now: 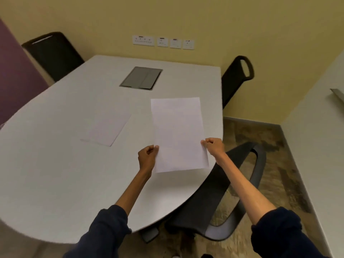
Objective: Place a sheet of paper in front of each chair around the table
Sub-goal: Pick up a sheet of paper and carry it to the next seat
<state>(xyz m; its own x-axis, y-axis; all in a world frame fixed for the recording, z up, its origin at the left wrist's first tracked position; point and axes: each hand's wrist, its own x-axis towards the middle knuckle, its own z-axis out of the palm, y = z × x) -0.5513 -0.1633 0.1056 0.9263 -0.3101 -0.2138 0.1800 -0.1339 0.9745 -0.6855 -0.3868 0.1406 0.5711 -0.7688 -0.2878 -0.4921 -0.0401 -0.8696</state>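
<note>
While looking down from the head camera: one sheet of paper point(178, 135) held up in the air over the right side of the table point(55, 174), clear of the top, its lower end near the table's right edge. Pinched at its left long edge by the left hand point(148, 155), fingers curled in, thumb tip against the paper. Pinched at its right long edge by the right hand point(214, 146), likewise closed into a loose fist on the paper's edge. Both arms stretched forward, dark sleeves point(108, 228) ending near the elbows. Just under the right forearm, the near chair point(223, 192), black, tucked partly beneath the table's right edge. Farther back on that same side, the far right chair point(236, 79), beside the table's far corner. At the far left, the far left chair point(54, 54), behind the table. Flat on the tabletop, left of the held sheet and apart from it, a second sheet point(107, 127). Set into the top toward the far end, a grey hatch point(141, 78). On the yellow wall point(204, 19) beyond, a row of white sockets point(162, 42).
</note>
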